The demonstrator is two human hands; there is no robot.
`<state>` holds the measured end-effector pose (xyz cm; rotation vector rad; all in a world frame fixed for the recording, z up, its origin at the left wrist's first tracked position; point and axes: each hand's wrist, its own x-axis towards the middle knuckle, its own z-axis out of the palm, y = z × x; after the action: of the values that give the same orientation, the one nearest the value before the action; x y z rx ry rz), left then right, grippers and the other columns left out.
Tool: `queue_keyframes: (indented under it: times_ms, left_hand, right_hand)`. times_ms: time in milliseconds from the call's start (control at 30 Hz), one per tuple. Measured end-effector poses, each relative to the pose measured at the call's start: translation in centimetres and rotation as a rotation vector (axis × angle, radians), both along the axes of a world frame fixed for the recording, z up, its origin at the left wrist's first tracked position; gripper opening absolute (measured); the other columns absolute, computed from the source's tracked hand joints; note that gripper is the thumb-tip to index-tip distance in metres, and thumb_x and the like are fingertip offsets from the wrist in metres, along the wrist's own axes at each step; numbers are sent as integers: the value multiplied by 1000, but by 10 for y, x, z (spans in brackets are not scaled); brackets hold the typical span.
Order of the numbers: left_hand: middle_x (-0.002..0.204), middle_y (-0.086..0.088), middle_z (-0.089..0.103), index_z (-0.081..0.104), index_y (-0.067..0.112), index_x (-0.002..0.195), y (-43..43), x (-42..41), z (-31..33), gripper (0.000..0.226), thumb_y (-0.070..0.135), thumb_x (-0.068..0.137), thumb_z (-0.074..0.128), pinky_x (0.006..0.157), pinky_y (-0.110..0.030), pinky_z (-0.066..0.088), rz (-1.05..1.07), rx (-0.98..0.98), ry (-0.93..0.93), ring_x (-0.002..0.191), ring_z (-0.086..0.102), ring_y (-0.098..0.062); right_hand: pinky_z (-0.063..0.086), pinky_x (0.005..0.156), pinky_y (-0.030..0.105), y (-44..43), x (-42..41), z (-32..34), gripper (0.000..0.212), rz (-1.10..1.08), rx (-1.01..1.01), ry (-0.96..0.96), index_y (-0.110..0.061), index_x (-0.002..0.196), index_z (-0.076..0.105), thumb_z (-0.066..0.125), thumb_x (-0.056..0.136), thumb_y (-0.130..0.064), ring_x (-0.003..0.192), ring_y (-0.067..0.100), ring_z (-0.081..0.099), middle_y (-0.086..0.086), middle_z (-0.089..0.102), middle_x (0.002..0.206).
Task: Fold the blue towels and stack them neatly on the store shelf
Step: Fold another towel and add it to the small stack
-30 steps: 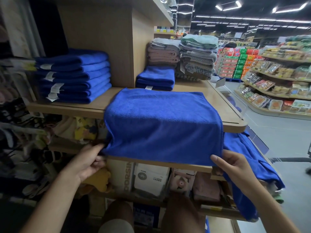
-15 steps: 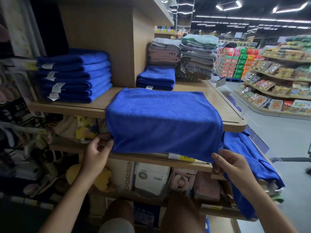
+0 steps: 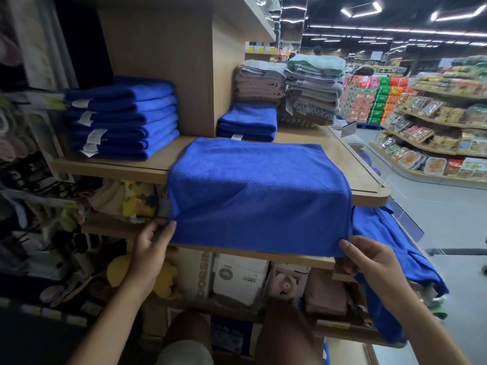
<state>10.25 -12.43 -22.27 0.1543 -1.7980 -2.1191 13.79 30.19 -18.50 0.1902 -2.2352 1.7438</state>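
Over the front edge of the wooden shelf [image 3: 369, 181], blue towel [image 3: 258, 196] lying draped, long axis running left to right, near half hanging down, left hand [image 3: 152, 248] pinching its lower left corner, right hand [image 3: 374, 262] pinching the lower right.

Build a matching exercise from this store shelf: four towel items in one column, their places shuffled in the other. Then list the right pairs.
Column one
1. tall blue stack
2. small blue stack
3. spread towel
4. loose towel

Column two
a. draped over the front edge of the shelf, with the left hand and right hand holding its lower corners
b. left of the wooden divider
c. hanging unfolded below the shelf, behind the right hand
d. right of the divider, in front of the grey and pink towels

Pairs: 1-b, 2-d, 3-a, 4-c
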Motion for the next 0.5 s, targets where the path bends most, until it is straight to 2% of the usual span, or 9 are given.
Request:
queue_keyframes:
  times_ms: [67, 167, 233, 333, 400, 500]
  left_hand:
    - [106, 8, 72, 73, 34, 95, -7, -1, -5, 42, 58, 63, 86, 63, -35, 55, -74, 143, -43, 91, 70, -19]
    - [118, -2, 69, 71, 32, 99, -16, -4, -9, 33, 34, 70, 86, 68, -33, 56, -147, 258, -18, 98, 71, -19]
    - [121, -5, 70, 72, 30, 104, -20, -7, -11, 26, 21, 80, 77, 72, -33, 60, -196, 300, 5, 105, 72, -20]
    - [123, -7, 71, 75, 24, 110, -23, -10, -8, 26, 16, 86, 70, 78, -29, 61, -235, 339, 20, 111, 70, -19]
    - [122, -8, 72, 76, 22, 110, -24, -10, -5, 26, 16, 85, 71, 78, -27, 60, -233, 371, 42, 107, 71, -17]
    - [121, -8, 72, 73, 18, 116, -25, -8, -4, 32, 19, 83, 74, 81, -28, 61, -154, 229, 51, 109, 71, -19]
  right_hand:
    - [48, 50, 26, 1, 1, 1, 26, 0, -7, -18, -7, 75, 70, 71, 83, -32, 52, 18, 55, 13, 60, 58]
    - [49, 48, 24, -1, 3, 2, 14, 7, -46, -42, -14, 82, 71, 76, 78, -27, 50, 16, 55, 9, 63, 61]
    - [50, 48, 22, -1, 3, 3, 25, -14, -98, -67, -16, 95, 68, 78, 75, -25, 50, 16, 56, 9, 67, 65]
    - [51, 49, 21, -2, 4, 3, 37, -12, -116, -98, -23, 109, 66, 78, 74, -25, 50, 12, 57, 7, 70, 69]
    - [52, 50, 20, -2, 4, 2, 39, -18, -146, -116, -22, 109, 69, 78, 72, -27, 51, 11, 60, 6, 72, 70]
    - [59, 54, 26, 0, 4, -1, 40, -27, -188, -146, -15, 107, 73, 79, 69, -28, 62, 18, 71, 9, 77, 81]
